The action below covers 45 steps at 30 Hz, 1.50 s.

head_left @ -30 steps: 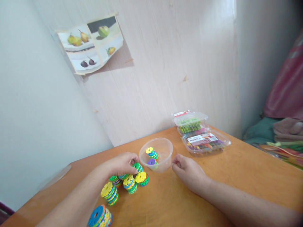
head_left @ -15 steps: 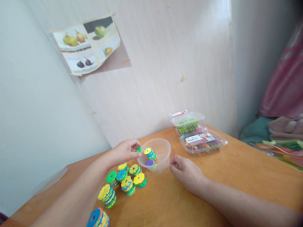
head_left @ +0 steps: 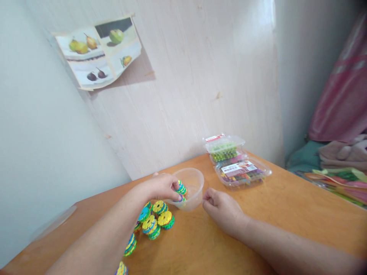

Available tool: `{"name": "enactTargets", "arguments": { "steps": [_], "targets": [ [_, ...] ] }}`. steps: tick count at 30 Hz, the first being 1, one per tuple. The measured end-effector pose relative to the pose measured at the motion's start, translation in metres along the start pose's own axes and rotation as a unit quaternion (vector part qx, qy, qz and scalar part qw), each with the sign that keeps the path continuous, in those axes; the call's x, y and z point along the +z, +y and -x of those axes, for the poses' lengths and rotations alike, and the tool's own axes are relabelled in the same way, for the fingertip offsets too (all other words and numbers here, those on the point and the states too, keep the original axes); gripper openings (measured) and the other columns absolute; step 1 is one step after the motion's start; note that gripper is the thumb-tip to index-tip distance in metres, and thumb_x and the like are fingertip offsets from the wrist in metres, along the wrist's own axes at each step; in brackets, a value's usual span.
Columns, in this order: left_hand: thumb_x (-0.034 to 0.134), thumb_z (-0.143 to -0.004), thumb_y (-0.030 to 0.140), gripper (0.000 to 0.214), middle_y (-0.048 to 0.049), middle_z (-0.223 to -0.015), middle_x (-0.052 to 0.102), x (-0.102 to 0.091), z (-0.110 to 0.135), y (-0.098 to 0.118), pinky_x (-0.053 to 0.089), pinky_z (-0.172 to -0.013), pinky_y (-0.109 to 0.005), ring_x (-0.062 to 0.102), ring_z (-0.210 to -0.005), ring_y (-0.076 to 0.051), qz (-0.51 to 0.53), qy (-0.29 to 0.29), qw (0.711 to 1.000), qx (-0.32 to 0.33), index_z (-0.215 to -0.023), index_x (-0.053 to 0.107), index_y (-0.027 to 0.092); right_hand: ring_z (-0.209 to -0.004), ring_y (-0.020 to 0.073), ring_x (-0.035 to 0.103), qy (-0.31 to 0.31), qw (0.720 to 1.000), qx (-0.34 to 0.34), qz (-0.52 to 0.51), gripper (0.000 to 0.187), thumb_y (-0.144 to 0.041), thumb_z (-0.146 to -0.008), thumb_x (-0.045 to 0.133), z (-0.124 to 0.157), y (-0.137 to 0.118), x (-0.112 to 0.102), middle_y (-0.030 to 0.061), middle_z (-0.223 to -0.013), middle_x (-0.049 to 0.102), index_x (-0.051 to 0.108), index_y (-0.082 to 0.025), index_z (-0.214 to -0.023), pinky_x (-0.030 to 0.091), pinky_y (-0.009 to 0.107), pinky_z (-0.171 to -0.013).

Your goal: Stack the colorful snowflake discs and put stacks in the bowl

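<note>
My left hand [head_left: 166, 187] reaches over the near-left rim of a clear plastic bowl [head_left: 197, 191]. Its thumb and fingers are closed beside the disc stacks inside; what they hold is hidden. In the bowl lies a stack of colourful flower-shaped plastic discs [head_left: 182, 188], and a purple disc [head_left: 180, 198] shows at my thumb. My right hand [head_left: 219, 206] rests on the table just right of the bowl, fingers curled in a loose fist with nothing visible in them. More stacks of flower discs [head_left: 165, 219] stand left of the bowl, partly covered by my left forearm.
Two clear lidded boxes stand at the back right, one with green pieces [head_left: 225, 151], the other with mixed colourful pieces [head_left: 243, 173]. A transparent lid [head_left: 57, 221] lies at the table's left edge. A fruit picture [head_left: 100, 53] hangs on the wall behind.
My left hand, which held green discs outside the bowl's rim, has moved right and down into the bowl. Its forearm now covers more stacks. My right hand stays put; the view shifts slightly.
</note>
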State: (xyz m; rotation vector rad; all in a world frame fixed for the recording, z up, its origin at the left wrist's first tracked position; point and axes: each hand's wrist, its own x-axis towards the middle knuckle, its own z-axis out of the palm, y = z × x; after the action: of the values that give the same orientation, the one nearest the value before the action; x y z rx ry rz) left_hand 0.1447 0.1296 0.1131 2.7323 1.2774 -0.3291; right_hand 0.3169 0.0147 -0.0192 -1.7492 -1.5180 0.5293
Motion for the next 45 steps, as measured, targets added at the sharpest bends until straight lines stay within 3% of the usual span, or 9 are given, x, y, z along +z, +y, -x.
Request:
{"name": "enactTargets", "arguments": {
  "steps": [5, 8, 13, 16, 23, 27, 32, 37, 45],
  "targets": [
    [0.068, -0.068, 0.045, 0.026, 0.0042, -0.078, 0.071, -0.002, 0.003, -0.010, 0.037, -0.067, -0.023, 0.061, -0.078, -0.017, -0.003, 0.019, 1.000, -0.010, -0.084, 0.072, 0.025, -0.066, 0.0137, 0.055, 0.000, 1.000, 0.000, 0.003, 0.009, -0.027, -0.084, 0.051, 0.000, -0.001, 0.000, -0.0009, -0.070, 0.065, 0.057, -0.022, -0.081, 0.024, 0.024, -0.056],
    [0.059, -0.074, 0.039, 0.022, 0.0035, -0.080, 0.070, -0.003, 0.006, -0.030, 0.038, -0.067, -0.023, 0.061, -0.078, -0.017, 0.007, 0.056, 0.998, -0.025, -0.086, 0.070, 0.024, -0.066, 0.0138, 0.055, -0.002, 1.000, 0.001, 0.005, 0.009, -0.027, -0.084, 0.051, -0.001, 0.000, 0.000, -0.0007, -0.071, 0.065, 0.057, -0.021, -0.081, 0.024, 0.024, -0.056],
    [0.049, -0.071, 0.026, 0.018, 0.0014, -0.075, 0.067, 0.004, 0.020, -0.068, 0.038, -0.061, -0.023, 0.059, -0.072, -0.016, 0.028, 0.096, 0.994, -0.047, -0.080, 0.064, 0.020, -0.065, 0.0137, 0.055, -0.001, 1.000, -0.001, 0.004, 0.009, -0.028, -0.084, 0.051, -0.001, 0.001, 0.001, -0.0009, -0.071, 0.065, 0.057, -0.022, -0.080, 0.024, 0.024, -0.056],
    [0.049, -0.070, 0.026, 0.018, 0.0008, -0.072, 0.065, 0.010, 0.030, -0.077, 0.039, -0.059, -0.023, 0.058, -0.069, -0.016, 0.048, 0.103, 0.993, -0.041, -0.078, 0.063, 0.018, -0.065, 0.0136, 0.055, 0.003, 1.000, -0.004, 0.005, 0.009, -0.026, -0.085, 0.050, -0.001, 0.001, 0.002, -0.0006, -0.071, 0.065, 0.057, -0.022, -0.080, 0.024, 0.024, -0.056],
    [0.042, -0.080, 0.028, 0.034, -0.0004, -0.093, 0.072, 0.002, 0.025, -0.038, 0.045, -0.072, -0.025, 0.062, -0.083, -0.017, 0.098, 0.114, 0.988, 0.027, -0.100, 0.069, 0.020, -0.065, 0.0136, 0.055, 0.004, 1.000, -0.012, 0.008, 0.011, -0.027, -0.085, 0.049, 0.000, 0.001, 0.002, -0.0007, -0.069, 0.064, 0.057, -0.022, -0.081, 0.024, 0.024, -0.056],
    [0.039, -0.079, 0.019, 0.045, 0.0012, -0.101, 0.074, -0.004, 0.006, -0.009, 0.046, -0.069, -0.022, 0.064, -0.084, -0.015, 0.055, -0.035, 0.996, 0.065, -0.110, 0.071, 0.023, -0.064, 0.0134, 0.055, 0.005, 1.000, -0.010, 0.008, 0.011, -0.027, -0.084, 0.048, 0.000, 0.001, 0.002, -0.0006, -0.069, 0.064, 0.056, -0.022, -0.079, 0.024, 0.024, -0.056],
    [0.048, -0.069, 0.012, 0.042, 0.0035, -0.087, 0.076, -0.001, -0.016, 0.012, 0.046, -0.065, -0.019, 0.063, -0.072, -0.013, 0.002, -0.119, 0.990, 0.072, -0.094, 0.079, 0.024, -0.064, 0.0130, 0.055, 0.007, 1.000, -0.010, -0.002, 0.011, -0.027, -0.083, 0.049, 0.000, 0.001, 0.002, -0.0009, -0.070, 0.064, 0.057, -0.022, -0.078, 0.025, 0.024, -0.056],
    [0.050, -0.066, 0.006, 0.042, 0.0032, -0.088, 0.077, 0.003, -0.028, 0.020, 0.045, -0.065, -0.022, 0.060, -0.071, -0.014, -0.064, -0.162, 0.982, 0.079, -0.090, 0.080, 0.024, -0.063, 0.0130, 0.054, 0.013, 1.000, -0.010, -0.008, 0.011, -0.028, -0.083, 0.049, 0.000, 0.001, 0.003, -0.0011, -0.068, 0.064, 0.056, -0.022, -0.077, 0.025, 0.024, -0.055],
    [0.055, -0.070, 0.012, 0.034, 0.0025, -0.092, 0.077, 0.010, -0.036, 0.010, 0.044, -0.065, -0.022, 0.061, -0.075, -0.015, -0.065, -0.165, 0.981, 0.074, -0.089, 0.080, 0.025, -0.061, 0.0125, 0.053, 0.019, 1.000, -0.004, -0.020, 0.010, -0.027, -0.083, 0.049, -0.001, 0.001, 0.002, -0.0021, -0.067, 0.062, 0.056, -0.022, -0.078, 0.024, 0.024, -0.054]
  ]
}}
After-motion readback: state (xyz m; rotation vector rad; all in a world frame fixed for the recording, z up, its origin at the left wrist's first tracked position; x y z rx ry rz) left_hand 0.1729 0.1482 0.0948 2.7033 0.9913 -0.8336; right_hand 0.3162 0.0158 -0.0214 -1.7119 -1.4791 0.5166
